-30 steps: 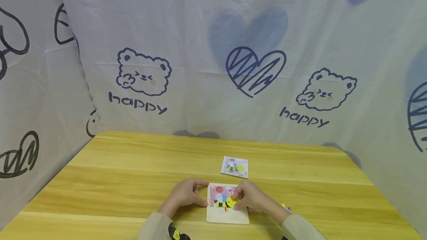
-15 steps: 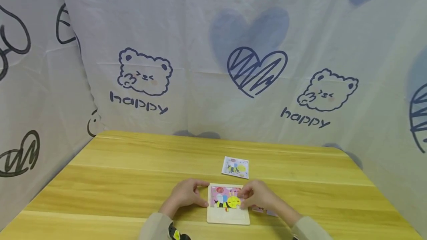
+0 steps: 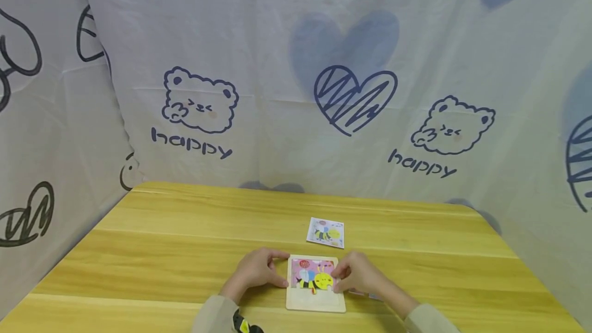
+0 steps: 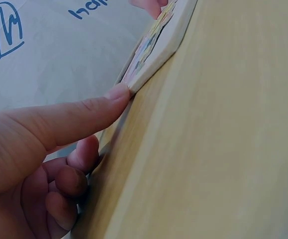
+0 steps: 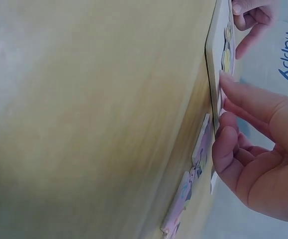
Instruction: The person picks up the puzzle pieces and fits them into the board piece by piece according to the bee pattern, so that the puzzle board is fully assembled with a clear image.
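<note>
A wooden puzzle board (image 3: 316,300) lies on the table, its upper part filled with bee picture pieces (image 3: 322,280) and its lower strip bare wood. My left hand (image 3: 260,267) touches its left edge, thumb and index finger extended; in the left wrist view the thumb (image 4: 99,109) rests at the board's corner and the other fingers curl loosely. At the right side, my right hand (image 3: 359,274) has thumb and bent index fingertips on the board. The right wrist view shows its other fingers (image 5: 228,144) curled beside the edge. Whether it pinches a piece is hidden.
Loose puzzle pieces (image 5: 181,199) lie beside the board, under the right hand and forearm. A bee picture card (image 3: 326,233) lies behind the board. A printed cloth (image 3: 277,117) hangs behind the wooden table (image 3: 208,220).
My right hand has moved off the bee's head, a little to the right, onto the board's right side, uncovering the yellow face. The left hand has stayed at the left edge.
</note>
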Demonstrator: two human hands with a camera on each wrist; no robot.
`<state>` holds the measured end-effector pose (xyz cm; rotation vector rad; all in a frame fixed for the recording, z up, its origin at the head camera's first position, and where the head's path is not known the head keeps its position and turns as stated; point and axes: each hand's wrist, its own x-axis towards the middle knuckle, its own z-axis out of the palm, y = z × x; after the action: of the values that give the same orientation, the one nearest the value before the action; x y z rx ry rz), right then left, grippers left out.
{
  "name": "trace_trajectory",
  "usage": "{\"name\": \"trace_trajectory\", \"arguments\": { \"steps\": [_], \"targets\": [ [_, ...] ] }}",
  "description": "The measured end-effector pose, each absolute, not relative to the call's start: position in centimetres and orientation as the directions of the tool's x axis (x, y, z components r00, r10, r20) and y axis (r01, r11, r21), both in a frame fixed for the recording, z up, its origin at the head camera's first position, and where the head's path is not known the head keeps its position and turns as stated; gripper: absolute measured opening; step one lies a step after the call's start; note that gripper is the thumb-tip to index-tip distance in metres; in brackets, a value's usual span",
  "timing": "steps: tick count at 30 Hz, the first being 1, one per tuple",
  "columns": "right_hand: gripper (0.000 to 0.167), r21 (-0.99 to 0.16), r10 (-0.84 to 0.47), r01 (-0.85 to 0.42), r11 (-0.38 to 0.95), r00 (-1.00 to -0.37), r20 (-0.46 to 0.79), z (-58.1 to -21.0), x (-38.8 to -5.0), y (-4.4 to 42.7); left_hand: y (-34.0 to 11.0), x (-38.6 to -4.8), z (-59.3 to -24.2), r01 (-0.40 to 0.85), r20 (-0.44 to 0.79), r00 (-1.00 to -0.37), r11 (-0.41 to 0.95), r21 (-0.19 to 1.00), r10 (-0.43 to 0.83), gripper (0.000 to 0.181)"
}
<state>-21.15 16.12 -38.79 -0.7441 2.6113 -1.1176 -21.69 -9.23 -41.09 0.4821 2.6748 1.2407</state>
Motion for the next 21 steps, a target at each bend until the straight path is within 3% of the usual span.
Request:
{"name": "trace_trajectory", "arguments": {
  "steps": [21],
  "targets": [
    [0.01,-0.64,-0.573,-0.455,0.62,-0.819,0.027,-38.48,-20.93,15.28,-9.21,-21.56,-40.89,0.22,-0.007,-0.936,0.601,0.768,0.351,0.057]
  ]
}}
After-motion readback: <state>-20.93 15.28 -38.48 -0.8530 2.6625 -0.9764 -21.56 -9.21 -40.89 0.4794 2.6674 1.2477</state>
